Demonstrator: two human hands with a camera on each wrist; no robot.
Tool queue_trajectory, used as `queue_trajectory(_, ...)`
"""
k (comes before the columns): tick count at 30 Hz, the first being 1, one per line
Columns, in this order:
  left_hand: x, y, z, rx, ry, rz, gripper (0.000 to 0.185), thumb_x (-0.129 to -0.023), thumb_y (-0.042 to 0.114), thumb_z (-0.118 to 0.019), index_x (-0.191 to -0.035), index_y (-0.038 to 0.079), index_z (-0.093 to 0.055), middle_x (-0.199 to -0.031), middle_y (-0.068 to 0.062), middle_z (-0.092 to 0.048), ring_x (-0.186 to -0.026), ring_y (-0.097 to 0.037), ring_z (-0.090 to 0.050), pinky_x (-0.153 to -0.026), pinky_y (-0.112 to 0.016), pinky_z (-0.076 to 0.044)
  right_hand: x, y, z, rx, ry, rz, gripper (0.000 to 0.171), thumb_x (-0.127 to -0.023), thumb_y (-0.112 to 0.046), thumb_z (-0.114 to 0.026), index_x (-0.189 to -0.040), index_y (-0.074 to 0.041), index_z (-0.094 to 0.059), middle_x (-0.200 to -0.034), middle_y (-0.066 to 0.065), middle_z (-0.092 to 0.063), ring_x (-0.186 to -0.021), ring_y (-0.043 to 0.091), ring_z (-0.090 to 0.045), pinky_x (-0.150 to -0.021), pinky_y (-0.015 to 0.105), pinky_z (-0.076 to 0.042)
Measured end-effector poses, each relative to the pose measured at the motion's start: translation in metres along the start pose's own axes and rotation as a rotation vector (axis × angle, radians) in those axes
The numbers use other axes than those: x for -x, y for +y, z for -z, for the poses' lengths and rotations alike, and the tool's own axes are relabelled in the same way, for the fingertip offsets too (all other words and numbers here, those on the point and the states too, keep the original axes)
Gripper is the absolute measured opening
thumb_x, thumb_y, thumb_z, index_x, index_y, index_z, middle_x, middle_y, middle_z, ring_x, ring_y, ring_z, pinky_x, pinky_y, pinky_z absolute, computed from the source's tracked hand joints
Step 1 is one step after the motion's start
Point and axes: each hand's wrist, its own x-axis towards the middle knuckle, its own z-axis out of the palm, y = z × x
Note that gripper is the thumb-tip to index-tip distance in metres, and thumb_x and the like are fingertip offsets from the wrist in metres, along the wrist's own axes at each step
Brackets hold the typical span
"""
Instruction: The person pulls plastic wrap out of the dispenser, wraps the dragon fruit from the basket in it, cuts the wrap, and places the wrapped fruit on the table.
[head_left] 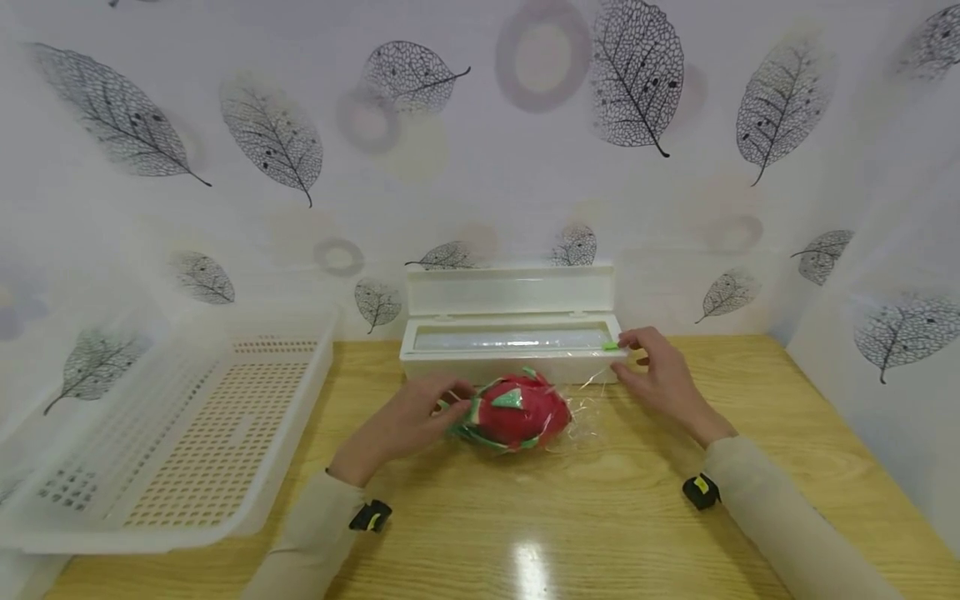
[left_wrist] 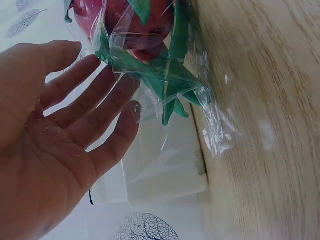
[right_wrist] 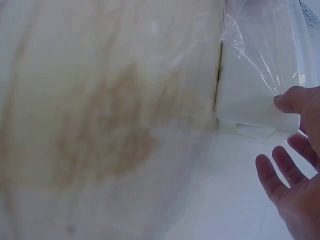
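Fruit lay nearest on the pale wooden table [head_left: 570, 517]: one red dragon fruit with green scales [head_left: 517, 411], partly wrapped in thin clear plastic film [head_left: 577, 417] that crinkled loosely around it and spread onto the wood at its right. It sat at the middle of the table, just in front of the single white plastic film dispenser box [head_left: 510, 354], whose lid stood raised. The left hand [head_left: 408, 421] was relaxed with straight, spread fingers [left_wrist: 107, 107], gripping nothing, its fingertips touching the film-covered left end of the fruit. The right hand [head_left: 660, 375] was also unclenched, fingers loosely extended at the right end of the box; whether it pinched the film there I could not tell. One white perforated plastic basket [head_left: 187, 433] stood at the left, against the leaf-patterned wall [head_left: 480, 167].
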Motion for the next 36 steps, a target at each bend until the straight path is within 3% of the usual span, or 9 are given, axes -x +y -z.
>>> queue_trajectory(3, -0.001, 0.000, 0.003, 0.000, 0.026, 0.020, 0.022, -0.103, 0.017, -0.060, -0.121, 0.006, -0.068, -0.116, -0.007, -0.072, -0.104, -0.018, -0.070, -0.086, -0.028, -0.059, -0.003, 0.000, 0.005, 0.031, -0.038, 0.014, 0.031, -0.085, 0.001, -0.076, -0.112, 0.004, -0.061, -0.114, 0.023, -0.064, -0.103, 0.040, -0.062, -0.077, 0.055, -0.060)
queue_trajectory(7, -0.007, -0.003, 0.012, -0.095, 0.191, 0.046, 0.020, -0.100, 0.013, -0.063, -0.117, 0.004, -0.069, -0.114, -0.010, -0.072, -0.103, -0.024, -0.070, -0.085, -0.038, -0.061, -0.005, -0.002, 0.013, 0.027, -0.108, -0.029, 0.027, -0.090, -0.007, -0.072, -0.115, 0.001, -0.063, -0.118, 0.022, -0.064, -0.108, 0.040, -0.062, -0.080, 0.055, -0.060)
queue_trajectory(11, -0.012, -0.011, 0.021, -0.252, 0.309, 0.227, 0.032, -0.102, 0.018, -0.060, -0.128, 0.000, -0.064, -0.129, -0.021, -0.063, -0.111, -0.039, -0.066, -0.089, -0.052, -0.058, -0.005, -0.007, 0.018, 0.001, -0.148, -0.090, 0.027, -0.096, -0.014, -0.068, -0.118, 0.001, -0.064, -0.125, 0.022, -0.063, -0.113, 0.041, -0.062, -0.083, 0.053, -0.061)
queue_trajectory(14, -0.013, -0.023, 0.024, -0.271, 0.295, 0.381, 0.042, -0.104, 0.023, -0.054, -0.137, -0.003, -0.058, -0.140, -0.028, -0.055, -0.123, -0.045, -0.059, -0.099, -0.057, -0.053, -0.005, -0.009, 0.018, -0.018, -0.164, -0.118, 0.028, -0.097, -0.015, -0.068, -0.118, 0.004, -0.065, -0.130, 0.024, -0.062, -0.116, 0.042, -0.061, -0.084, 0.050, -0.061)
queue_trajectory(16, -0.013, -0.031, 0.025, -0.233, 0.296, 0.427, 0.043, -0.105, 0.022, -0.051, -0.137, -0.005, -0.058, -0.141, -0.030, -0.054, -0.125, -0.045, -0.057, -0.102, -0.058, -0.050, -0.005, -0.010, 0.018, -0.030, -0.167, -0.123, 0.028, -0.096, -0.013, -0.069, -0.117, 0.005, -0.065, -0.131, 0.025, -0.061, -0.116, 0.044, -0.061, -0.084, 0.048, -0.062)
queue_trajectory(22, -0.010, -0.038, 0.026, -0.162, 0.291, 0.433, 0.041, -0.104, 0.018, -0.051, -0.138, -0.003, -0.059, -0.143, -0.027, -0.054, -0.123, -0.042, -0.058, -0.100, -0.058, -0.050, -0.005, -0.005, 0.018, -0.061, -0.148, -0.102, 0.019, -0.093, 0.001, -0.069, -0.110, 0.009, -0.067, -0.127, 0.028, -0.060, -0.112, 0.047, -0.064, -0.082, 0.043, -0.062)
queue_trajectory(25, -0.010, -0.037, 0.026, -0.167, 0.285, 0.435, 0.042, -0.102, 0.019, -0.053, -0.139, -0.002, -0.059, -0.145, -0.026, -0.054, -0.130, -0.044, -0.054, -0.108, -0.059, -0.046, -0.005, -0.005, 0.016, -0.079, -0.145, -0.079, 0.017, -0.092, 0.004, -0.069, -0.108, 0.010, -0.068, -0.126, 0.029, -0.056, -0.112, 0.049, -0.062, -0.082, 0.045, -0.061)
queue_trajectory(31, -0.009, -0.038, 0.030, -0.187, 0.267, 0.409, 0.044, -0.101, 0.019, -0.053, -0.138, -0.003, -0.060, -0.142, -0.027, -0.056, -0.127, -0.045, -0.056, -0.106, -0.059, -0.047, -0.007, -0.012, 0.012, -0.048, -0.192, -0.029, 0.023, -0.094, -0.001, -0.068, -0.116, 0.004, -0.071, -0.119, 0.028, -0.050, -0.112, 0.048, -0.057, -0.085, 0.057, -0.060)
queue_trajectory(36, -0.010, -0.035, 0.036, -0.212, 0.226, 0.418, 0.043, -0.102, 0.021, -0.055, -0.139, -0.001, -0.059, -0.144, -0.027, -0.053, -0.125, -0.044, -0.058, -0.102, -0.058, -0.050, -0.014, -0.016, 0.017, 0.005, -0.245, -0.094, 0.036, -0.099, -0.018, -0.066, -0.130, 0.000, -0.064, -0.118, 0.026, -0.053, -0.107, 0.042, -0.059, -0.086, 0.058, -0.059)
